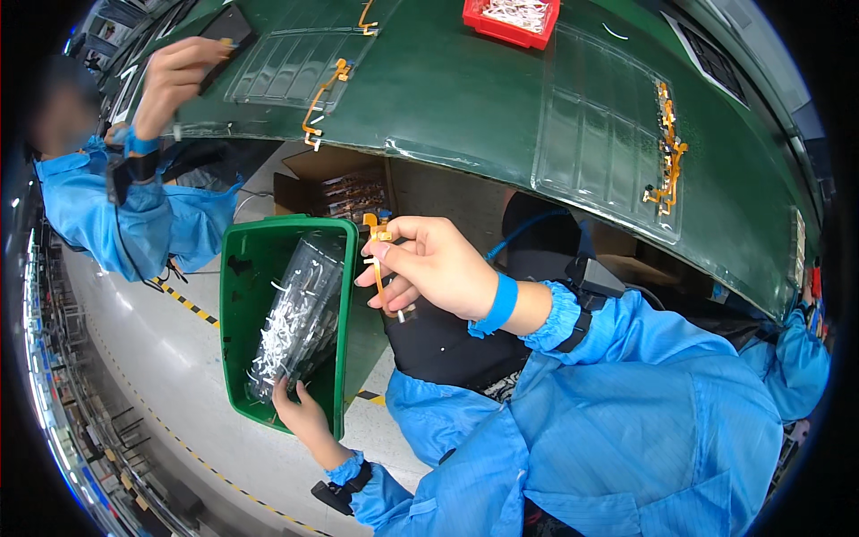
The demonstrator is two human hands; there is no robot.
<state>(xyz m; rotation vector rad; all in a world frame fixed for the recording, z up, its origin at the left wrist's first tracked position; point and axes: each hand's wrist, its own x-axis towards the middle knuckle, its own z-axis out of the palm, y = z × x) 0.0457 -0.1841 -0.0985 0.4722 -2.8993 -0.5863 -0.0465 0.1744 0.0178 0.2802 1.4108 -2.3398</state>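
My right hand [438,268] is raised beside the rim of a green bin [349,313]. It pinches an orange flex cable [379,268], which hangs down with a small connector at its lower end. My left hand [304,416] reaches over the bin's near side. Its visible fingers are apart, at the lower end of clear plastic trays [313,277] that lean inside the bin. White strips [277,345] lie in a heap over the trays. Whether the hidden fingers touch a tray is unclear.
Above is a green table [429,98] with clear trays [599,134], more orange flex cables [667,152] and a red box [510,22] of white strips. At left, a co-worker's hand [174,80] holds a small part. A cardboard box [335,183] stands beneath the table.
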